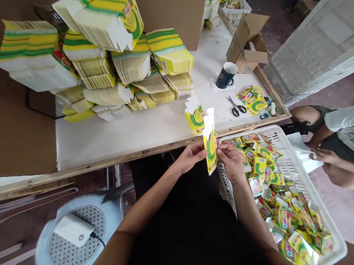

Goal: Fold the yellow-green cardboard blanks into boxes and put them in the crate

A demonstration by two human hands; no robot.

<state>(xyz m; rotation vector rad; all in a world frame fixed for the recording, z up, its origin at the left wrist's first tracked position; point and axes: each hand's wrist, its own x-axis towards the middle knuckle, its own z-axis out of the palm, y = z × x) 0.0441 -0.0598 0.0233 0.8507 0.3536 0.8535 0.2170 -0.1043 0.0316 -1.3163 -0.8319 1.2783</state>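
Observation:
Between my two hands, just in front of the table edge, is a small yellow-and-green printed carton, upright with its white end flaps sticking up. My left hand pinches its left side. The fingers of my right hand close on its right side. Behind it, a flat carton blank lies at the front edge of the table. Right of my right hand stands a white plastic basket holding many small folded cartons.
Stacked carton blanks fill the back left of the white table. Further right are a dark mug, scissors, a carton pile and an open cardboard box. A blue stool bears a white device. Another person sits at right.

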